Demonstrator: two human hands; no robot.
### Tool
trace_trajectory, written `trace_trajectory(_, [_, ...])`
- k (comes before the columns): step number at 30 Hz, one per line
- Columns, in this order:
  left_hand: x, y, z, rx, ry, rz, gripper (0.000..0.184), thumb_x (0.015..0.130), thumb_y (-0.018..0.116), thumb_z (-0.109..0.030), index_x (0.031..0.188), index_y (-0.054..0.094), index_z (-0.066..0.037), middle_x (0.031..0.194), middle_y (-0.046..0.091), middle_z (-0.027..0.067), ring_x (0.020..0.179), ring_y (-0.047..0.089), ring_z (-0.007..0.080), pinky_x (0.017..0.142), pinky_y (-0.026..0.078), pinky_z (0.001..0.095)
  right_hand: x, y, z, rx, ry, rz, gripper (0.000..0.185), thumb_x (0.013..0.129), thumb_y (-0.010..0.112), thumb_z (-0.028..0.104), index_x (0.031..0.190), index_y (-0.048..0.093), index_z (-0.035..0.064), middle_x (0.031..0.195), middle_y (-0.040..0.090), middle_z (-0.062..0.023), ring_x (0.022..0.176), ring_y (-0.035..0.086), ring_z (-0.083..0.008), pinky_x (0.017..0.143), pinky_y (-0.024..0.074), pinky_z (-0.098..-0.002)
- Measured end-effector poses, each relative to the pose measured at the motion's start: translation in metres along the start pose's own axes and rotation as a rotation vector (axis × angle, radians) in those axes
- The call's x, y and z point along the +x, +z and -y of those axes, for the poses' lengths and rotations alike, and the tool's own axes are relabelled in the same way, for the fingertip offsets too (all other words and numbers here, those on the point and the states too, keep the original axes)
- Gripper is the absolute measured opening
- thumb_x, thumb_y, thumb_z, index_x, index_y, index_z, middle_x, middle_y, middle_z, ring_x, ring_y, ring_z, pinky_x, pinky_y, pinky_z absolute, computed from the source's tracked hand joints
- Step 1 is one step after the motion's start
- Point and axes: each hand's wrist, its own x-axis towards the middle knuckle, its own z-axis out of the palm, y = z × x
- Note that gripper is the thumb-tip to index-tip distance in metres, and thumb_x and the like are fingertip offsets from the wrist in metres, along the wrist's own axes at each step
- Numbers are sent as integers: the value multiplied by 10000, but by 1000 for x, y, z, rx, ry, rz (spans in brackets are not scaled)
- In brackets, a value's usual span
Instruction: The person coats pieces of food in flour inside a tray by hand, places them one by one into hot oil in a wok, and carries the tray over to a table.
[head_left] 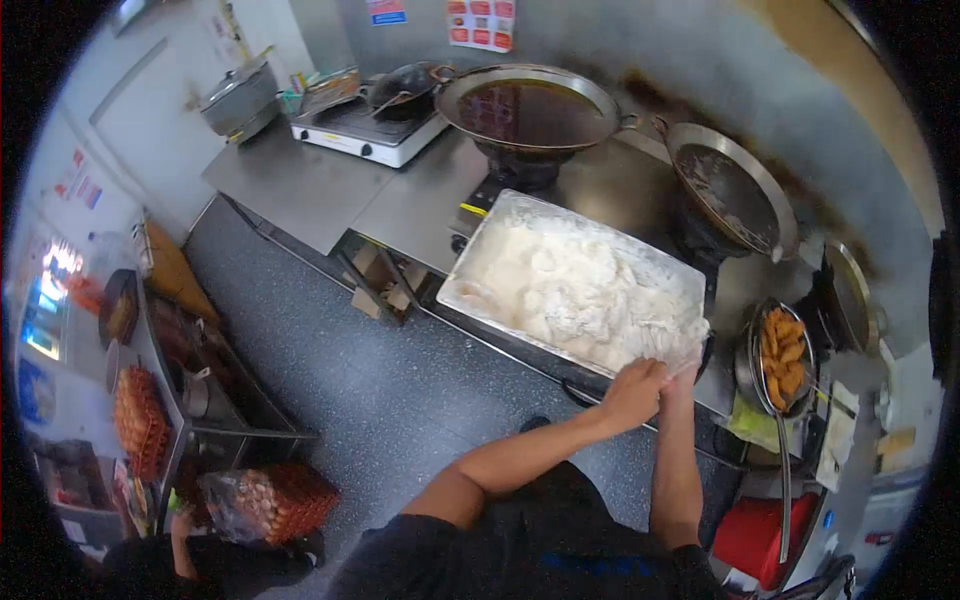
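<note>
A large rectangular metal tray (463,277) sits at the front of the cooking counter, filled with white flour-like powder (560,270). Lumpy, coated pieces (610,310) lie in its right half. At the tray's near right corner, my left hand (637,392) is closed, its fingers pressed against my right hand. My right hand (684,372) looks pale, perhaps floury, and reaches over the tray's edge. Its fingers are partly hidden, so their pose is unclear. Whatever the left fingers pinch, if anything, is too small to make out.
Behind the tray stands a wide wok of dark oil (530,110), with another wok (735,190) to its right. A long-handled strainer (784,470) holds golden fried pieces (783,355). Far left are a white stove (370,140), red egg trays (300,500) and another person's hand (182,522).
</note>
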Motion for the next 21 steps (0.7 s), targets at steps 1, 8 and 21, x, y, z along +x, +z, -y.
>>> trace_trajectory(1, [1,-3,1,-49,-32,-31,126,699,531,-43,818,515,-5,819,543,191,820,505,374,717,404,442,-2,1,2,-39,-11,-20,512,895,329,393,1236,393,16,1193,475,-158,1021,502,-303,889,414,-412])
trace_trajectory(8, [1,-3,-20,-181,-146,-115,92,753,523,-68,820,511,-7,825,538,196,835,508,375,733,408,431,6,21,20,-243,-11,-31,510,895,334,389,1232,396,11,1186,480,-162,1016,507,-301,886,417,-411])
trace_trajectory(21, [-46,161,-22,-464,-390,212,253,830,528,-222,950,540,1,818,591,146,763,570,265,674,439,354,48,25,55,-391,-2,110,505,897,343,382,1225,403,2,1173,490,-169,1008,516,-297,879,425,-409])
